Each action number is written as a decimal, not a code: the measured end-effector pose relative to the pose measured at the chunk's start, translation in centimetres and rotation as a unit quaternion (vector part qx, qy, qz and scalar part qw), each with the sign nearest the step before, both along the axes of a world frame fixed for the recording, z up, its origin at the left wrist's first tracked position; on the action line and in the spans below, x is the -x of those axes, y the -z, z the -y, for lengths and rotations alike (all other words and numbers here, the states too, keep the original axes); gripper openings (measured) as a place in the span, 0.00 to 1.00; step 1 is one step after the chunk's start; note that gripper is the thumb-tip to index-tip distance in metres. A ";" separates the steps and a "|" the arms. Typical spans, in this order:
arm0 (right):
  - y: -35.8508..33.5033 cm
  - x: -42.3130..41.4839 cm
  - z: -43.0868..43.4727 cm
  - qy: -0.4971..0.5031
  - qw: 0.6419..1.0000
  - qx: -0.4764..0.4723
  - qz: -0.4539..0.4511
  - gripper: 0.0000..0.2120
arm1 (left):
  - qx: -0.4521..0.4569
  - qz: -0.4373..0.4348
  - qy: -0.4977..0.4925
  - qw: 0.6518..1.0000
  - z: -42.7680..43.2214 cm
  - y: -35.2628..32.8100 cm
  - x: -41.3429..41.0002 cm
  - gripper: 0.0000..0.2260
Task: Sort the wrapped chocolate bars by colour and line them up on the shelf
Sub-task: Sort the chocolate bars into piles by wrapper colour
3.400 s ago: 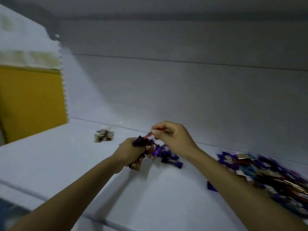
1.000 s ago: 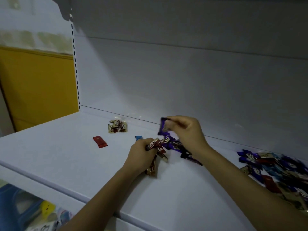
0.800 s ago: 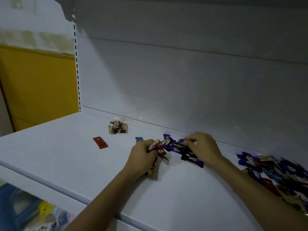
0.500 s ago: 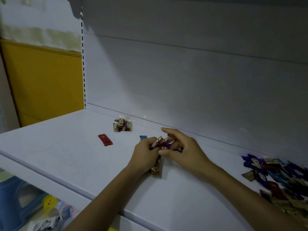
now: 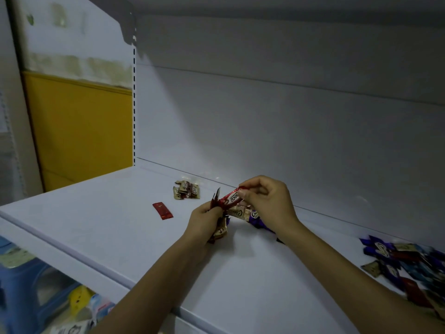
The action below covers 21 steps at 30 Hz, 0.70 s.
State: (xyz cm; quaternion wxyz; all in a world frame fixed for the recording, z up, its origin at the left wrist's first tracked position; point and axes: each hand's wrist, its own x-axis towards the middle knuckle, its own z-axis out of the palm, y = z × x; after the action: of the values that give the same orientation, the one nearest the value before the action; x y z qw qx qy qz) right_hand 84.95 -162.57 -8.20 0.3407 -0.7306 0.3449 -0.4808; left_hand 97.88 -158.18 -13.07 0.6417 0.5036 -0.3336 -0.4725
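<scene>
My left hand [image 5: 204,221] grips a small bunch of wrapped bars [image 5: 220,231], gold and red ends sticking out below and above the fist. My right hand [image 5: 267,203] pinches one end of a red bar [image 5: 230,198] that slants up out of the bunch. A gold bar [image 5: 239,211] and purple bars [image 5: 258,219] lie on the white shelf [image 5: 108,213] just under my right hand. A single red bar [image 5: 162,210] lies flat to the left. A small heap of gold-brown bars [image 5: 186,189] sits near the back panel.
A mixed pile of purple, blue, red and gold bars [image 5: 407,266] spreads over the shelf at the far right. The shelf's front edge [image 5: 72,255] runs diagonally below my arms. Below it are a blue plastic stool [image 5: 21,285] and packaged goods. A yellow wall panel [image 5: 79,131] stands left.
My right hand put a purple bar down among the purple ones, came back to the bunch in my left hand, and now pinches a red bar drawn from it. The camera view shifted left.
</scene>
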 end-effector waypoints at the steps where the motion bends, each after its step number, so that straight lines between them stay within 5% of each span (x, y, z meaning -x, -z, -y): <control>1: -0.1 -0.1 0.1 -0.002 1.000 -0.016 0.012 0.07 | -0.005 -0.002 0.006 1.000 -0.1 -0.1 -0.3 0.09; 13: 2.6 -0.5 -1.0 -0.002 0.988 -0.142 0.053 0.04 | -0.043 0.029 -0.062 0.997 -3.6 -0.7 -5.3 0.08; 21: 4.6 2.2 -1.6 -0.012 0.976 -0.156 -0.151 0.04 | 0.005 0.174 -0.052 0.983 -6.0 0.8 -6.3 0.14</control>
State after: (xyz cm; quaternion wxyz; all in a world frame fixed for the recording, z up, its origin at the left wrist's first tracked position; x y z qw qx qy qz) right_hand 82.74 -160.99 -12.77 0.4002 -0.7367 0.4542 -0.3014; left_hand 104.14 -152.15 -13.86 0.5999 0.5916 -0.4160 -0.3422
